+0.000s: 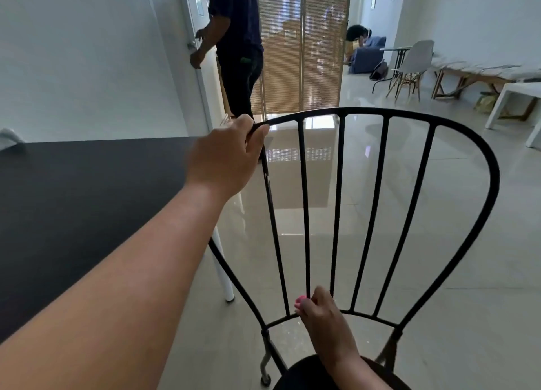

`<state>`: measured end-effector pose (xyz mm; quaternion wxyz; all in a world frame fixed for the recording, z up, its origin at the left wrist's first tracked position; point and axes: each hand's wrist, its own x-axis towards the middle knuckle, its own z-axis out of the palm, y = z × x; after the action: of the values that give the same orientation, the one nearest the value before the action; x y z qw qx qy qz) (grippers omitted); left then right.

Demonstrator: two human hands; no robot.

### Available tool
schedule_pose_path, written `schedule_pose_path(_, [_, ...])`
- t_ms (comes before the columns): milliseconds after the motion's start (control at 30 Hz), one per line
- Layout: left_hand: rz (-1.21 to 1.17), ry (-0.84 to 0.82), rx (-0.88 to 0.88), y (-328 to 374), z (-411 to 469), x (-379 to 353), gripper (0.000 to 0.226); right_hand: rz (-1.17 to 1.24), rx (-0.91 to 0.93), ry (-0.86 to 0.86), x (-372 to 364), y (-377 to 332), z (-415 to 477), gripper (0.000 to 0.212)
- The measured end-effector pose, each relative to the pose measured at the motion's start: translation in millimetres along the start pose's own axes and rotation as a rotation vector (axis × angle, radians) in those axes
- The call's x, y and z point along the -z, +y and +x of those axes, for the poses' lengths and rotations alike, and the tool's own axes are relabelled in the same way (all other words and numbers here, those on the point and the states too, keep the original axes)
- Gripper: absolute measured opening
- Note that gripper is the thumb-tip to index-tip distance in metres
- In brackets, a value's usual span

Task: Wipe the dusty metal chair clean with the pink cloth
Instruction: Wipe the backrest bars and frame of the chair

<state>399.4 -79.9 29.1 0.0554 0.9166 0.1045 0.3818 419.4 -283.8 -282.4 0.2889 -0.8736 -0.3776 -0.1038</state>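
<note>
A black metal chair (386, 117) stands right in front of me, its curved backrest with several thin upright bars filling the middle of the view. My left hand (225, 158) grips the top rail at its left end. Low down, my right hand (322, 316) pinches the pink cloth (301, 301) around the bottom of one upright bar, just above the lower cross rail. Only a small bunched bit of the cloth shows between my fingers. The dark round seat (307, 372) is partly visible at the bottom edge.
A black-topped table (87, 199) with a white leg (224, 272) stands directly left of the chair. A person in dark clothes (237, 44) stands at a white door ahead. Farther right are a grey chair (409, 64), a wooden bench (480, 73) and a white side table (515, 99) on glossy tiles.
</note>
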Motion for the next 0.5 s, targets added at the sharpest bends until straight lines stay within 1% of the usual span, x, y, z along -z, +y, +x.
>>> schedule_pose_path(100, [-0.006, -0.015, 0.003, 0, -2, 2, 0.038, 0.039, 0.079, 0.095, 32, -19, 21, 0.009])
schedule_pose_path(200, [-0.019, -0.029, 0.017, 0, -3, 3, 0.037, 0.048, 0.215, 0.206, 93, -46, 61, 0.013])
schedule_pose_path(267, [-0.043, -0.043, 0.017, 0, -3, 4, 0.035, 0.086, 0.274, 0.275, 134, -65, 92, 0.020])
schedule_pose_path(333, [-0.058, -0.058, 0.023, 0, -4, 7, 0.033, 0.134, 0.281, 0.371, 172, -84, 130, 0.024])
schedule_pose_path(400, [-0.061, -0.080, 0.039, 1, -4, 9, 0.033, 0.119, 0.264, 0.448, 203, -102, 170, 0.023])
schedule_pose_path(500, [-0.108, -0.158, 0.055, -1, -3, 15, 0.033, 0.042, 0.268, 0.486, 221, -116, 200, 0.021])
